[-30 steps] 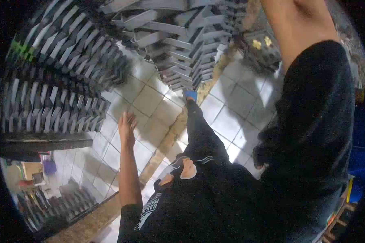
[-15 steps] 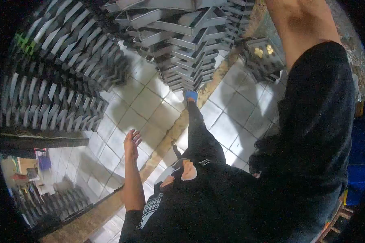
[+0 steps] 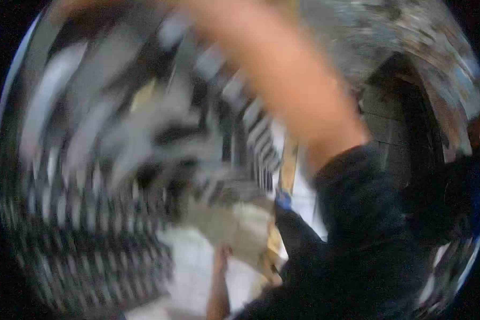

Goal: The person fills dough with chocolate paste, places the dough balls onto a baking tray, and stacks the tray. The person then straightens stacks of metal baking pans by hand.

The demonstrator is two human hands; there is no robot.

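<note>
My left hand (image 3: 223,257) is low in the view, at the lower edge of a beige, flat-sided shape (image 3: 226,224). Blur hides its fingers, and I cannot tell whether it touches that shape. My right forearm (image 3: 288,80) crosses the upper middle, out of a black sleeve (image 3: 352,176). It runs to the top edge, where a skin-coloured smear is too blurred to show the fingers. Large grey, slatted metal pieces (image 3: 160,128) lie beyond the arm, heavily smeared.
Stacks of grey slatted pieces (image 3: 90,250) fill the left side. White floor tiles (image 3: 192,266) show below, and a blue-shod foot (image 3: 283,201) stands near a yellowish strip (image 3: 288,168). A rough, mottled surface (image 3: 400,32) is at the upper right.
The view has swung and come closer to the slatted stacks. My right arm now stretches across toward the upper left. My left hand, open before over the tiles, now appears beside the beige shape.
</note>
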